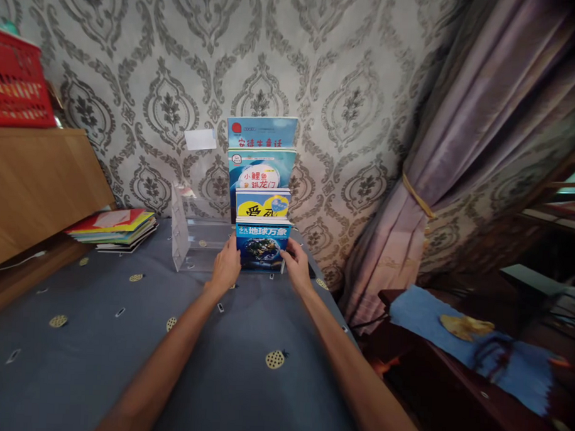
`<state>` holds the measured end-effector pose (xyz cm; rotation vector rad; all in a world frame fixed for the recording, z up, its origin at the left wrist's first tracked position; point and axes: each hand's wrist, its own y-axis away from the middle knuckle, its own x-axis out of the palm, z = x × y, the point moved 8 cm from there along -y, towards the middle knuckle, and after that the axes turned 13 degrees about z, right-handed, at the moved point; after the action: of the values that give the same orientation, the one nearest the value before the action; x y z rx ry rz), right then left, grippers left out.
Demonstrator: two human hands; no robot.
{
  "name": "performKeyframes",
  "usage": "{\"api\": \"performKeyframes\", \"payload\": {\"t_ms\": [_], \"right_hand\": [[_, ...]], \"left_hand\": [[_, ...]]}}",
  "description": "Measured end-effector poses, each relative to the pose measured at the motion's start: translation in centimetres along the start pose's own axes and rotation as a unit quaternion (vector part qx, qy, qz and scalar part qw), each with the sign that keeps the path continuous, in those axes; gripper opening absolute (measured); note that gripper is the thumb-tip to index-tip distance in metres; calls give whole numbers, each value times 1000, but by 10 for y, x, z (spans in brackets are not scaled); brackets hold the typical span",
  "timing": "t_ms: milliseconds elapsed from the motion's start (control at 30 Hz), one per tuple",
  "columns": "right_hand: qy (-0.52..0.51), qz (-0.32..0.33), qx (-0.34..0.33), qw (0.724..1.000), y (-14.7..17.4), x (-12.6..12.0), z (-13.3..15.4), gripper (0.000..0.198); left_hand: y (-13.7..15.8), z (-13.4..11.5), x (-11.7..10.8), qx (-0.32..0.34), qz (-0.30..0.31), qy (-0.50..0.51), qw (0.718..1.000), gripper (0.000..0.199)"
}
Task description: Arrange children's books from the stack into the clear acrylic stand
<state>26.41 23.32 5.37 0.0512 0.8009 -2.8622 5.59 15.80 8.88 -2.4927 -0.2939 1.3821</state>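
Observation:
A dark blue book with a globe on its cover [262,249] stands upright at the front of a clear plastic tiered rack [179,237]. My left hand [227,263] closes on the book's left edge, and my right hand [297,263] grips its right edge with the thumb on the cover. Behind it rise a yellow-and-blue book [263,204], a light blue book with a white oval [261,170] and, highest, a blue book with red lettering [262,133]. The fingers behind the front book are hidden.
The rack stands on a dark blue patterned cloth [122,348] against the wallpapered wall. To the left lie stacked books [115,228] by a wooden cabinet [38,181] bearing a red basket [21,83]. A tied curtain [394,244] and a blue cloth [420,314] are on the right.

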Motion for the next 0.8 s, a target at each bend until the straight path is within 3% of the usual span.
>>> {"api": "performKeyframes", "payload": {"t_ms": [400, 800], "right_hand": [[20, -4, -5, 1000, 6, 2, -1, 50], [33, -21, -22, 999, 7, 2, 18, 55]], "left_hand": [[1, -5, -1, -15, 17, -17, 1000, 55], [4, -13, -8, -6, 30, 12, 999, 75]]}}
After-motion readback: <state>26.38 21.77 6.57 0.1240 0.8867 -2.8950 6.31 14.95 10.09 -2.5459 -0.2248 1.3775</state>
